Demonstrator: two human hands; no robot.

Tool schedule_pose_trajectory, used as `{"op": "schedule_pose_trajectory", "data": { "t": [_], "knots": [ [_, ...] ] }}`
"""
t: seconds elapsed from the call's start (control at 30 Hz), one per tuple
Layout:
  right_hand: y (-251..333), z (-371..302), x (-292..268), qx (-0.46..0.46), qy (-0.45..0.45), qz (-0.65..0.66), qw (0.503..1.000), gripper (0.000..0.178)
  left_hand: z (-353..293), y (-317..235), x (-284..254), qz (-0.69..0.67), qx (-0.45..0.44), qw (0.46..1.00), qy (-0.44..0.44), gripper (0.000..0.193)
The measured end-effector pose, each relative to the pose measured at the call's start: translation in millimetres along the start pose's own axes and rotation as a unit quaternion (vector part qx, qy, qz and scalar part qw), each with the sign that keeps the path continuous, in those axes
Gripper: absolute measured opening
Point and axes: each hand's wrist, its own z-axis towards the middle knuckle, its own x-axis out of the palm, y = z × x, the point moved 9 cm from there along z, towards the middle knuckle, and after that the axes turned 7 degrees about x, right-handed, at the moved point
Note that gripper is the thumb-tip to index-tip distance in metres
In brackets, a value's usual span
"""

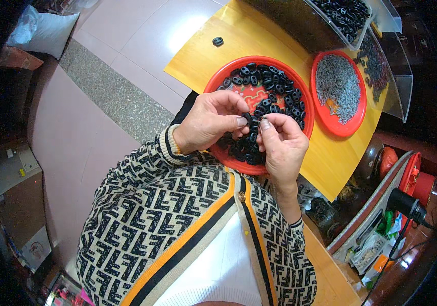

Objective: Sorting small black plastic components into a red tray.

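Observation:
My left hand [203, 122] pinches a small black two-hole cord lock piece [247, 118] between thumb and forefinger. Close beside it, the thumb and fingers of my right hand [283, 145] are pressed together at the tips; what they hold is too small and covered to make out. Both hands are over a round red tray [308, 97], the fingertips almost meeting. Many loose black cord lock pieces [295, 104] lie in this tray, around its patterned red bottom. One more pair of black pieces [218, 41] sits apart on the yellow tabletop [193, 58].
Right of the tray stands a smaller red oval tray [342, 130] heaped with small metal springs [338, 84]. Beyond it are a clear bin [364, 35] of black parts and a pile of tiny dark pieces [374, 64]. A black cylindrical device [405, 201] with a cable is at lower right.

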Motion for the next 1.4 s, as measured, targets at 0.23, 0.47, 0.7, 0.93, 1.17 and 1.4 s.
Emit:
{"op": "schedule_pose_trajectory", "data": {
  "t": [0.23,0.47,0.7,0.93,1.17,1.4],
  "knots": [
    [1.3,0.1,0.8,-0.005,0.002,-0.011,1.000,0.005,0.2,1.3,2.2,0.024,0.003,1.000,0.016,0.017],
    [-1.0,-0.1,0.6,-0.005,-0.001,-0.043,0.999,0.005,-1.3,3.7,4.1,0.077,-0.010,0.996,0.036,0.022],
    [-2.6,2.5,1.9,0.008,0.002,-0.041,0.999,0.005,-1.2,0.4,10.4,0.063,0.030,0.996,0.055,0.028],
    [-7.6,5.8,3.3,0.029,0.010,-0.028,0.999,0.005,-0.9,0.5,6.2,0.116,0.044,0.991,0.042,0.025],
    [-10.7,7.0,3.4,0.045,0.015,-0.016,0.999,0.007,0.3,1.8,3.4,0.152,0.044,0.986,0.045,0.023],
    [-12.3,9.0,7.0,0.037,0.053,0.072,0.995,0.011,-0.3,-3.6,6.1,0.123,0.083,0.988,0.052,0.023]
  ]
}}
